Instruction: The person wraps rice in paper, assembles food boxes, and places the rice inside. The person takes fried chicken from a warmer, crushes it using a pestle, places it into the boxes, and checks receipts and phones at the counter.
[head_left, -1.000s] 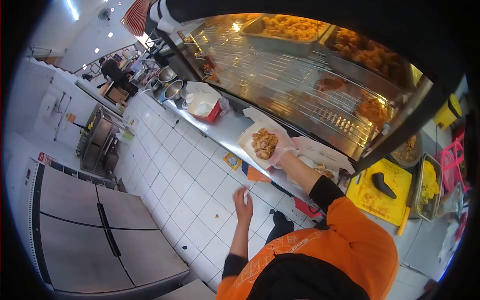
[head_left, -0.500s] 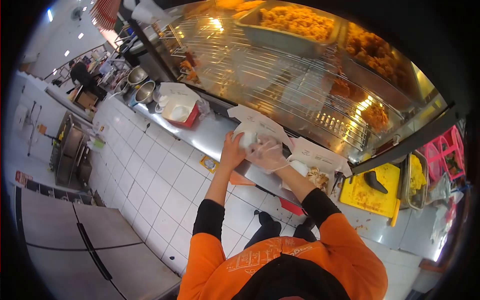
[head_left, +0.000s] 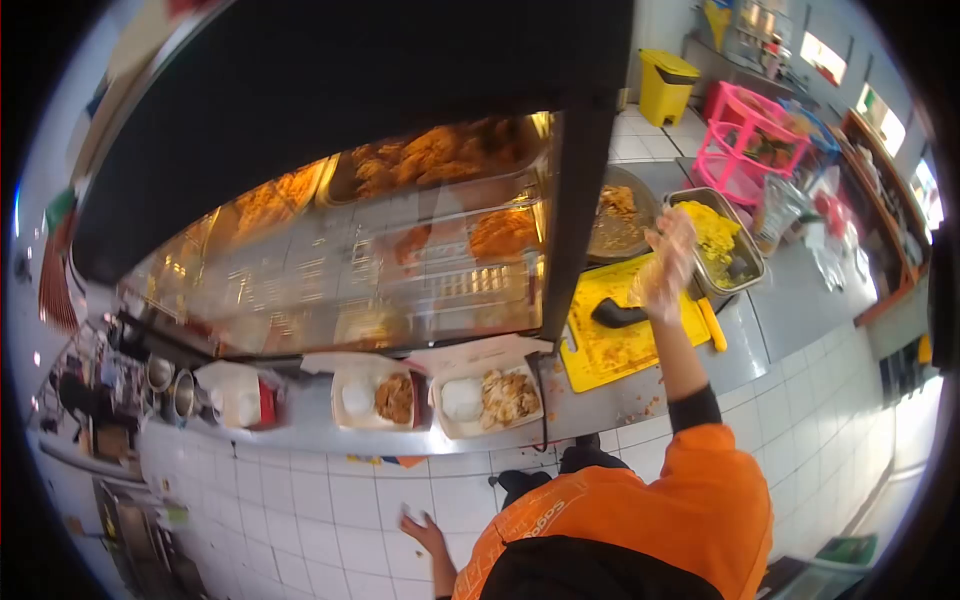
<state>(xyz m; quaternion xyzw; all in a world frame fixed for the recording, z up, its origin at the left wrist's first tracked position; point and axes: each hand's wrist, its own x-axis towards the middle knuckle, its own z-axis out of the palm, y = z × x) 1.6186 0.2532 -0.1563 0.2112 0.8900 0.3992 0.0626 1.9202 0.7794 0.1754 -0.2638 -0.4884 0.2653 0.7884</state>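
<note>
My right hand (head_left: 669,268), in a clear plastic glove, reaches over the right edge of the yellow cutting board (head_left: 615,350), beside the metal tray of yellow shredded food (head_left: 712,240). Its fingers look stretched out, with nothing visible in them. A dark curved tool (head_left: 617,314) lies on the board, and a yellow-handled knife (head_left: 713,325) rests along its right side. Low in front of my body, my bare left hand (head_left: 426,532) hangs above the floor, fingers apart. Two open boxes on the counter, a middle box (head_left: 340,420) and a right box (head_left: 447,425), hold white rice mounds and chopped brown food.
Another open box (head_left: 228,405) stands farther left, near metal bowls (head_left: 181,393). Behind the boxes is a lit glass cabinet (head_left: 330,270) with trays of fried food. A round pan (head_left: 622,215) and a pink rack (head_left: 745,140) stand at the right.
The view has turned right. Both hands have left the middle box; the gloved right one moved right to the cutting board, the left one dropped toward my body.
</note>
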